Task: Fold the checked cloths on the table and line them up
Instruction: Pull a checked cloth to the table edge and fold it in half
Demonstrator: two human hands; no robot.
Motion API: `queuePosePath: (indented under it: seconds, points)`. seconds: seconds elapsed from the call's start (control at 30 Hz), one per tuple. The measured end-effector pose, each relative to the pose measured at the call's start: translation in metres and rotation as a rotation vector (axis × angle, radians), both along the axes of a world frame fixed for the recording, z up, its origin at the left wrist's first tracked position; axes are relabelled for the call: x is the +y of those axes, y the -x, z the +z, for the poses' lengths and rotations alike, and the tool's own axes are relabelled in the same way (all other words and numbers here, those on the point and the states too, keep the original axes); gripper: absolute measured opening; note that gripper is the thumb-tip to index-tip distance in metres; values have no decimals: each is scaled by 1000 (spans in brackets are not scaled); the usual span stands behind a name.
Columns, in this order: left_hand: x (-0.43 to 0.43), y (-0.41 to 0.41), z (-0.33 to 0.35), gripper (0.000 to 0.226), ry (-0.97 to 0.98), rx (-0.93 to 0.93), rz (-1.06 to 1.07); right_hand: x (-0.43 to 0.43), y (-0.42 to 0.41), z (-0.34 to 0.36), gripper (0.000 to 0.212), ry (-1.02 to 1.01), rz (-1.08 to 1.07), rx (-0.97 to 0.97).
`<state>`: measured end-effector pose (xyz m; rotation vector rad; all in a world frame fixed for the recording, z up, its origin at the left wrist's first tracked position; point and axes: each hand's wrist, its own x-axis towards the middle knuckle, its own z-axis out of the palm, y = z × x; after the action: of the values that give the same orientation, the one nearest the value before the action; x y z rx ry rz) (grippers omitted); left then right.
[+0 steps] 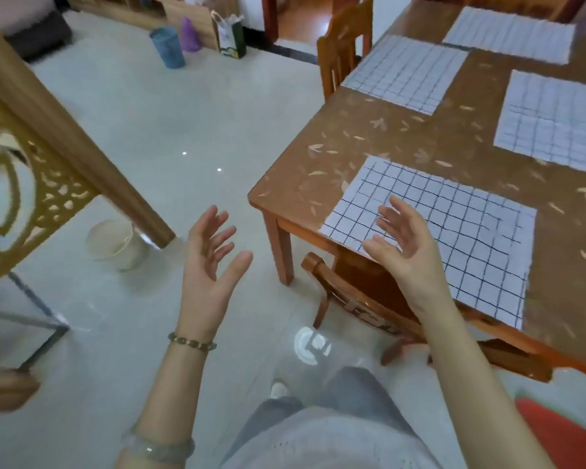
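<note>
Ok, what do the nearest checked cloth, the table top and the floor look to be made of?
Nearest checked cloth: thin woven fabric, matte, its grid lines wavy. Table top: wooden frame under what seems a glossy leaf-patterned covering, perhaps plastic. Floor: polished pale tile or stone, showing light reflections.

Person in grey, forearms bare.
Left wrist wears a greenish beaded bracelet (pixel 192 343), with a pale translucent bangle (pixel 159 450) further up; grey knit top (pixel 318 441), grey trousers (pixel 352 387), one light shoe (pixel 278 389).

Matt white cloths with dark checks (pixel 454 238) on a smooth brown leaf-patterned wooden table (pixel 352 130), varnished orange-brown wooden chair (pixel 344 45), glossy, reflective pale tiled floor (pixel 183 113)
</note>
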<state>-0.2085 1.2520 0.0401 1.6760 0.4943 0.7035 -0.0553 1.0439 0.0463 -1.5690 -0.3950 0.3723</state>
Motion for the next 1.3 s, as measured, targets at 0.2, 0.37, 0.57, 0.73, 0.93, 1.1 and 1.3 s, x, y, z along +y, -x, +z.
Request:
queuePosePath:
  seconds: [0.2,0.37,0.57,0.73,0.93,1.1,1.3]
  points:
    - [-1,-67,-3,70,1,4,-298,-41,-11,1,68,25,-303,-8]
    - [-26,-120,-8,83,39,8,-431,-77,-29,-3,69,28,-445,-2]
    - [-56,-173,-14,72,90,4,-486,-113,-66,-7,64,23,-477,-11]
    - [-70,-218,-24,74,59,60,-520,-146,-102,-10,69,44,-481,4]
    - [-82,-255,-33,66,90,108,-535,-173,-135,-27,84,82,-460,77]
    - [-74,-281,-42,62,123,165,-539,-175,-156,-40,63,103,-487,127]
    - [-60,-323,-60,66,88,277,-618,-179,-187,-58,51,136,-499,182]
